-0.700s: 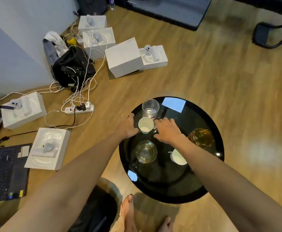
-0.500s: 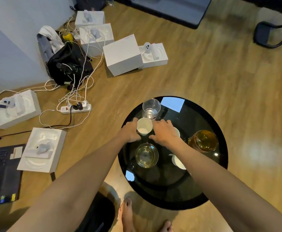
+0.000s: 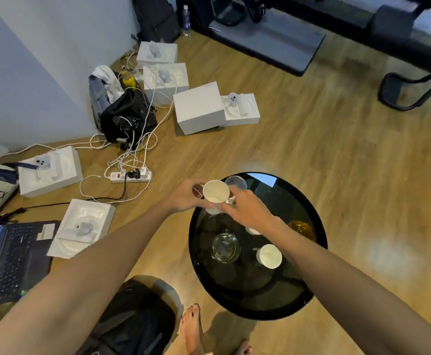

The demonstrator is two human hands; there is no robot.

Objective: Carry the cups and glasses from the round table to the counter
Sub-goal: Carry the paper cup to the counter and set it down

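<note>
A white cup (image 3: 216, 193) is lifted above the far left rim of the round black glass table (image 3: 309, 290). My left hand (image 3: 186, 196) and my right hand (image 3: 245, 210) both clasp it from opposite sides. Behind it stands a clear tumbler (image 3: 237, 182). On the table remain a wide clear glass (image 3: 226, 247), a second white cup (image 3: 270, 256), an amber glass (image 3: 302, 228) partly hidden by my right forearm, and a white object (image 3: 252, 230) peeking out under my right wrist.
White boxes (image 3: 199, 108), a power strip (image 3: 131, 175) with tangled cables, a black bag (image 3: 127, 116) and a laptop (image 3: 12, 260) lie on the wooden floor to the left. A dark backpack (image 3: 135, 321) and my bare feet (image 3: 192, 329) are near the table's front.
Both hands have closed around the white cup and raised it off the table toward the left rim. The view has tilted up, showing more of the room.
</note>
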